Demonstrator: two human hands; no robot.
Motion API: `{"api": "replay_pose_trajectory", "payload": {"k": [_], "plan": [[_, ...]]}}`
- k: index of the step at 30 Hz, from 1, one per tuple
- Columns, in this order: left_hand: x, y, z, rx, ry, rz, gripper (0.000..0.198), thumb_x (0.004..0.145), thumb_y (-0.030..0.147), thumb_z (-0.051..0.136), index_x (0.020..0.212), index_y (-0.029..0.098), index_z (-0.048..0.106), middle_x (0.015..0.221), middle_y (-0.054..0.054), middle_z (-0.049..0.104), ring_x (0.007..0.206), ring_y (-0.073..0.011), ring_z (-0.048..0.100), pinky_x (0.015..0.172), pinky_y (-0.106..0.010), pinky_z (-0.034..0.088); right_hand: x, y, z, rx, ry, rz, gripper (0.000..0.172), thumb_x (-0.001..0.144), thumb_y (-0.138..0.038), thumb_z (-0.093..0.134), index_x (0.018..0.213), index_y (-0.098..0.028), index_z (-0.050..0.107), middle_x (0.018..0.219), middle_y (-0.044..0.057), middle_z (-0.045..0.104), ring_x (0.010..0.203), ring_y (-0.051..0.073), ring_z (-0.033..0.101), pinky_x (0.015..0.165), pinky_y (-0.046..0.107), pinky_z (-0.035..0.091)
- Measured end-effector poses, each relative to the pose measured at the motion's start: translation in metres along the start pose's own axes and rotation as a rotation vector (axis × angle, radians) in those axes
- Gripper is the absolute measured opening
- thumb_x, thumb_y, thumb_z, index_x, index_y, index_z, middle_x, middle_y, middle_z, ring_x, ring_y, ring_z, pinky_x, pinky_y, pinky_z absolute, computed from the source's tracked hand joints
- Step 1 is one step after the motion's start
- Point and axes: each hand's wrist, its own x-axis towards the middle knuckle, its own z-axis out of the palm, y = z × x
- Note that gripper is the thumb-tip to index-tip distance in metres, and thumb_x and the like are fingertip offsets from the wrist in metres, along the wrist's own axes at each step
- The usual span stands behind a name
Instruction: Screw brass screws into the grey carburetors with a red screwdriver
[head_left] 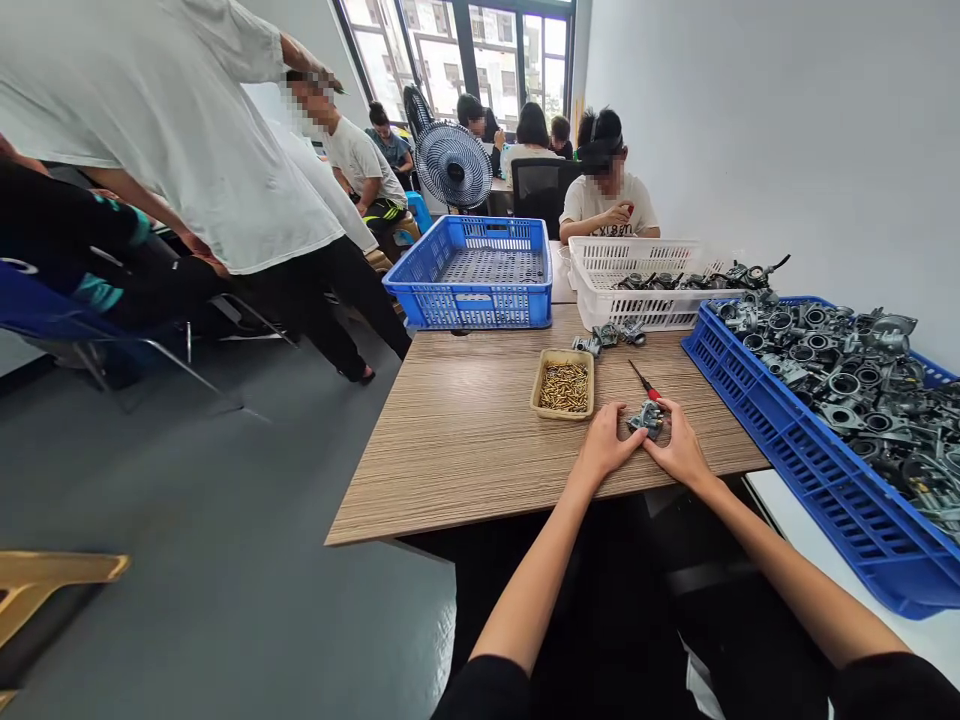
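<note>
A small grey metal carburetor (646, 419) is between my two hands near the table's front edge. My left hand (606, 442) grips its left side, thumb on the near face. On the other side, my right hand (679, 442) has its thumb and fingers against the body, partly hiding it. A screwdriver (651, 391) with a red handle lies just behind the carburetor, its dark shaft pointing away to the left. To the left of my hands stands a small beige tray (535, 398) of brass-coloured pieces (564, 387).
At right, a blue crate (795, 470) is heaped with carburetors. Several more carburetors (611, 335) lie by a white basket (637, 308) at the back. Another blue crate (480, 305) stands back left on the wooden table (450, 430). A person (611, 195) sits opposite; another stands at left.
</note>
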Motion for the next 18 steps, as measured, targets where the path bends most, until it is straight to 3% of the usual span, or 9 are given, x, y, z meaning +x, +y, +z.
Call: {"api": "replay_pose_trajectory", "payload": {"k": [7, 12, 18], "plan": [[0.001, 0.000, -0.001, 0.014, -0.007, -0.014, 0.061, 0.083, 0.035, 0.080, 0.134, 0.016, 0.054, 0.121, -0.013, 0.068, 0.116, -0.0286, 0.067, 0.109, -0.047, 0.053, 0.007, -0.001, 0.010, -0.072, -0.102, -0.078, 0.071, 0.088, -0.038, 0.066, 0.153, -0.023, 0.044, 0.148, 0.015, 0.058, 0.137, 0.034, 0.054, 0.118, 0.057, 0.043], [-0.001, -0.004, 0.002, -0.004, 0.011, 0.013, 0.064, 0.085, 0.037, 0.078, 0.140, 0.016, 0.051, 0.133, -0.016, 0.063, 0.126, -0.0297, 0.062, 0.114, -0.048, 0.050, 0.012, 0.003, -0.002, -0.089, -0.105, -0.098, 0.072, 0.090, -0.044, 0.067, 0.154, -0.023, 0.044, 0.149, 0.016, 0.057, 0.137, 0.034, 0.055, 0.117, 0.057, 0.044], [-0.001, -0.006, 0.005, -0.041, 0.027, 0.015, 0.060, 0.090, 0.038, 0.073, 0.142, 0.019, 0.049, 0.136, -0.016, 0.061, 0.131, -0.0297, 0.060, 0.115, -0.049, 0.049, 0.013, 0.008, -0.023, -0.071, -0.081, -0.025, 0.074, 0.087, -0.054, 0.073, 0.151, -0.024, 0.049, 0.143, 0.015, 0.059, 0.131, 0.034, 0.057, 0.094, 0.047, 0.060]]}}
